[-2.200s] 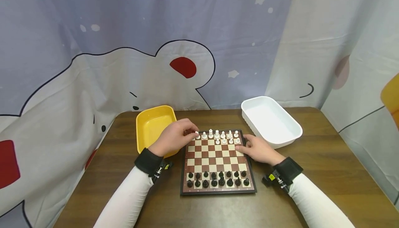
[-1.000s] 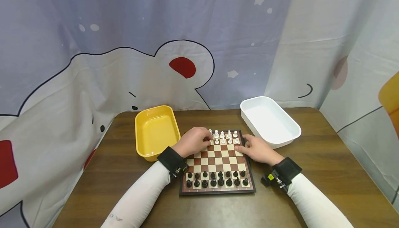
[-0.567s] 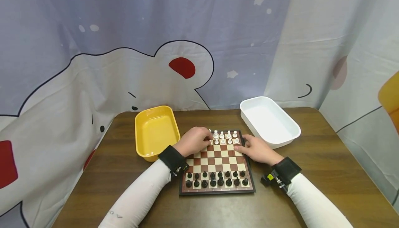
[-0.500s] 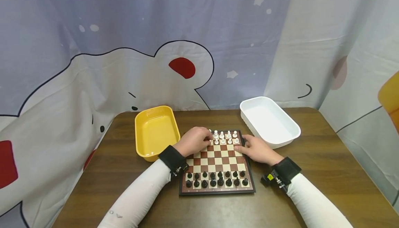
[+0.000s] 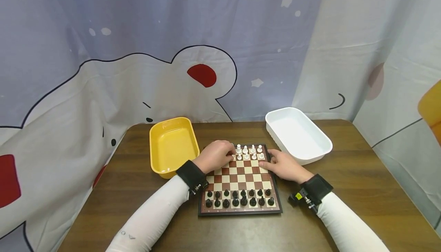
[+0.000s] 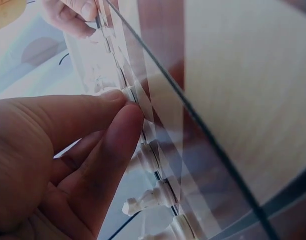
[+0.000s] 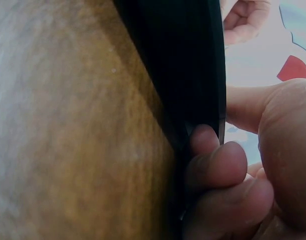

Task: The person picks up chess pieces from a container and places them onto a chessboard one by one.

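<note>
A brown-and-cream chessboard (image 5: 237,177) lies on the wooden table. My left hand (image 5: 216,155) reaches over its far left part. Thumb and forefinger pinch a small white pawn (image 6: 129,94) standing on the board, mostly covered by the fingertips. White chess pieces (image 5: 245,150) show in two rows right of that hand; others at the far left are hidden in the head view. Black chess pieces (image 5: 244,201) fill two rows at the near side. My right hand (image 5: 286,165) grips the board's right edge, thumb on top and curled fingers (image 7: 220,165) against the side.
To the left of the board stands a yellow tray (image 5: 172,145), close to my left hand. A white tray (image 5: 299,131) sits at the far right, just behind my right hand. Behind the table (image 5: 351,175) hangs a printed curtain (image 5: 268,53).
My left hand has moved right along the far rows, from a white piece at the far left corner to the pawn, and has since stayed nearly still. The right hand keeps its place.
</note>
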Action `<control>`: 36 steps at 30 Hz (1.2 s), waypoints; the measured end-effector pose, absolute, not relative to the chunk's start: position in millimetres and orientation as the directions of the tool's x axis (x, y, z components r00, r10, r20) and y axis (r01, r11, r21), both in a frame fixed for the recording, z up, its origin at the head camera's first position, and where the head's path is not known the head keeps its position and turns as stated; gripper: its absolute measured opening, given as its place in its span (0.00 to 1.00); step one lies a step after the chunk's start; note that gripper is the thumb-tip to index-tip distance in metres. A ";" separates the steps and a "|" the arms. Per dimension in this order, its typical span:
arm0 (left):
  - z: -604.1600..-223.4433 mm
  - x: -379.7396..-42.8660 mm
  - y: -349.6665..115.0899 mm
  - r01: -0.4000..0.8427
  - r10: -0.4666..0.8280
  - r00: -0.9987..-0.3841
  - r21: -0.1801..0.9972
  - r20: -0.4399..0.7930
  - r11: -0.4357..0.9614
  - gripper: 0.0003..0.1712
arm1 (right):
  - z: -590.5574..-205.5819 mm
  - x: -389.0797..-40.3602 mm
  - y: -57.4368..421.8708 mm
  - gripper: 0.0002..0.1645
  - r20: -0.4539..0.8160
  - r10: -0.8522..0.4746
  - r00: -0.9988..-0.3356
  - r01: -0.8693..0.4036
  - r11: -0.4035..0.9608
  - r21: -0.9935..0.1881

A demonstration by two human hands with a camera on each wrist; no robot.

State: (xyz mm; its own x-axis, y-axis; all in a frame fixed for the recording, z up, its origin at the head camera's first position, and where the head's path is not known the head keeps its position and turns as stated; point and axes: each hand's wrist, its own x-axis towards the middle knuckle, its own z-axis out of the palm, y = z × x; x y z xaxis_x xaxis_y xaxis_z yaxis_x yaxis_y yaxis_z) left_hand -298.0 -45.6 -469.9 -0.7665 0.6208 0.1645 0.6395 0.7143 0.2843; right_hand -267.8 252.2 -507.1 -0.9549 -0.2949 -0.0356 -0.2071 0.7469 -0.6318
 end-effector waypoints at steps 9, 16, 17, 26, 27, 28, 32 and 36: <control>-457.5 -291.1 -55.7 0.656 0.630 -0.753 0.298 0.190 0.694 0.08 | -505.2 -267.0 252.4 0.54 -0.041 -0.299 -0.953 -0.206 0.744 -0.635; -443.2 -286.9 -72.5 0.641 0.604 -0.766 0.326 0.219 0.695 0.09 | -508.8 -268.1 253.6 0.55 -0.037 -0.299 -0.954 -0.207 0.741 -0.639; -441.5 -286.3 -75.7 0.635 0.598 -0.771 0.328 0.220 0.699 0.09 | -509.4 -268.1 253.8 0.55 -0.036 -0.299 -0.954 -0.208 0.741 -0.639; -431.8 -280.7 -112.4 0.574 0.500 -0.818 0.346 0.284 0.742 0.10 | -511.9 -269.8 253.9 0.55 -0.030 -0.304 -0.952 -0.216 0.739 -0.639; -430.9 -280.5 -117.2 0.562 0.488 -0.826 0.355 0.282 0.747 0.10 | -512.2 -269.9 254.0 0.55 -0.030 -0.305 -0.952 -0.216 0.739 -0.639; -430.1 -280.2 -122.0 0.548 0.474 -0.836 0.366 0.277 0.752 0.09 | -512.4 -270.1 254.2 0.54 -0.031 -0.304 -0.952 -0.215 0.739 -0.639; -427.9 -278.7 -142.8 0.501 0.436 -0.865 0.394 0.247 0.770 0.11 | -513.0 -270.3 254.4 0.54 -0.035 -0.298 -0.954 -0.208 0.740 -0.640; -428.0 -277.8 -164.5 0.467 0.422 -0.884 0.391 0.199 0.793 0.12 | -513.5 -270.3 254.3 0.55 -0.038 -0.295 -0.955 -0.204 0.743 -0.637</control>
